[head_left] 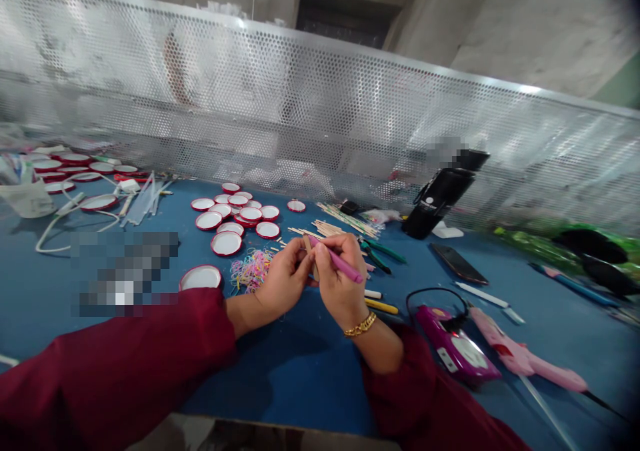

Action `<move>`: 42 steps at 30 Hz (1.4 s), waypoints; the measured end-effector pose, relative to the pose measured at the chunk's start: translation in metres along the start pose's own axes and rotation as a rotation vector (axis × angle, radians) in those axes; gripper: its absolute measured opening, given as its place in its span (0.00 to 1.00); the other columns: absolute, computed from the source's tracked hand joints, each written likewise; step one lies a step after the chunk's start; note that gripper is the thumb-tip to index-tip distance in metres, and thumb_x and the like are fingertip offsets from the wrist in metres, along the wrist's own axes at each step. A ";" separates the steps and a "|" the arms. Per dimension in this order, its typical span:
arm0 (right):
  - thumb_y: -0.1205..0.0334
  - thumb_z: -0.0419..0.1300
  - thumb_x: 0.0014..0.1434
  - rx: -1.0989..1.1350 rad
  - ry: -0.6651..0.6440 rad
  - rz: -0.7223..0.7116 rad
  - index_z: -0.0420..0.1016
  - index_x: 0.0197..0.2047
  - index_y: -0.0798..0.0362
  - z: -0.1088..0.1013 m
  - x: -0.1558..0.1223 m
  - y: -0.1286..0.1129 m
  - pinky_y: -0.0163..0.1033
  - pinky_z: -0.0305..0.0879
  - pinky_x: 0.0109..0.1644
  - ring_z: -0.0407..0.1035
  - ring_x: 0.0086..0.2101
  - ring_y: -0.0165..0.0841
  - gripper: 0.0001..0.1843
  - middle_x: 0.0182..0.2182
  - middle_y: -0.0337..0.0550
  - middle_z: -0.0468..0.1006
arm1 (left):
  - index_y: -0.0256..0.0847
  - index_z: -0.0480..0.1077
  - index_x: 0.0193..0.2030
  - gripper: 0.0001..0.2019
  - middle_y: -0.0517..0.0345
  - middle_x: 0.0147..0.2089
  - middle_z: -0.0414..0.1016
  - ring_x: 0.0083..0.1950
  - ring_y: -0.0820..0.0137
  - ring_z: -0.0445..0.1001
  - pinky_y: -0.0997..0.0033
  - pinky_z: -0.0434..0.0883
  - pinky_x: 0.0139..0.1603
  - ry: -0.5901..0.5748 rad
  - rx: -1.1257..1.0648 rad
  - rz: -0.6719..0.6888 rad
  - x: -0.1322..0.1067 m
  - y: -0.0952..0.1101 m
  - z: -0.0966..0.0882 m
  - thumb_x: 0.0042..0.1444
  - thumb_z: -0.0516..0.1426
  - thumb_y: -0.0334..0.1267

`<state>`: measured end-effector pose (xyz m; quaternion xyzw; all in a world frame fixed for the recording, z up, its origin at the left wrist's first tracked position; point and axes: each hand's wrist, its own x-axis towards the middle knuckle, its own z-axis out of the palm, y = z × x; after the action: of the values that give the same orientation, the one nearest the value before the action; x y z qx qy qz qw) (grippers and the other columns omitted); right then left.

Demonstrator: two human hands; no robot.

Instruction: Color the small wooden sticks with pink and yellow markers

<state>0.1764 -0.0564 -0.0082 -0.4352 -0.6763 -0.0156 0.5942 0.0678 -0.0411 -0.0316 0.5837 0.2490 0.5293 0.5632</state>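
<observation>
Over the middle of the blue table, my two hands meet. Between the fingers of my left hand point(279, 276) is a flat, light-brown wooden craft stick point(308, 245), mostly covered by the fingertips. My right hand point(341, 294) is closed around a purple marker pen point(349, 267), which slants across toward the stick; its tip is hidden among the fingers. Just left of my left hand lies a pile of small coloured rubber bands point(250, 269). Thin wooden sticks point(330, 228) lie beyond my hands, with green-handled pliers point(383, 254) beside my right hand.
Red-rimmed white jar lids point(226, 243) lie at centre left. A white cup point(25, 197) stands far left. On the right are a black bottle point(437, 201), a phone point(459, 263), a purple device point(455, 347) and a pink glue gun point(525, 354). A perforated metal panel point(320, 117) borders the back.
</observation>
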 end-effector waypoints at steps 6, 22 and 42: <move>0.61 0.55 0.62 0.003 0.005 0.002 0.65 0.35 0.51 0.000 0.000 0.000 0.39 0.64 0.35 0.66 0.31 0.31 0.04 0.30 0.38 0.68 | 0.40 0.62 0.41 0.15 0.59 0.36 0.73 0.30 0.75 0.72 0.77 0.72 0.27 0.011 0.007 0.006 0.000 0.002 0.000 0.58 0.55 0.50; 0.62 0.56 0.62 0.004 0.000 0.005 0.65 0.35 0.51 0.000 0.001 -0.001 0.39 0.64 0.35 0.66 0.31 0.31 0.04 0.30 0.39 0.69 | 0.40 0.61 0.40 0.14 0.59 0.34 0.71 0.29 0.76 0.70 0.77 0.71 0.27 0.009 0.017 -0.002 0.000 0.001 0.000 0.58 0.54 0.49; 0.62 0.55 0.62 0.021 -0.029 -0.014 0.66 0.35 0.51 0.000 0.000 0.000 0.39 0.65 0.36 0.67 0.31 0.31 0.03 0.30 0.39 0.70 | 0.40 0.63 0.43 0.13 0.59 0.33 0.67 0.31 0.74 0.69 0.74 0.74 0.29 0.003 0.071 0.040 0.001 -0.003 -0.003 0.59 0.53 0.48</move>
<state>0.1762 -0.0563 -0.0084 -0.4243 -0.6881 -0.0062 0.5887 0.0660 -0.0386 -0.0348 0.6073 0.2567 0.5322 0.5311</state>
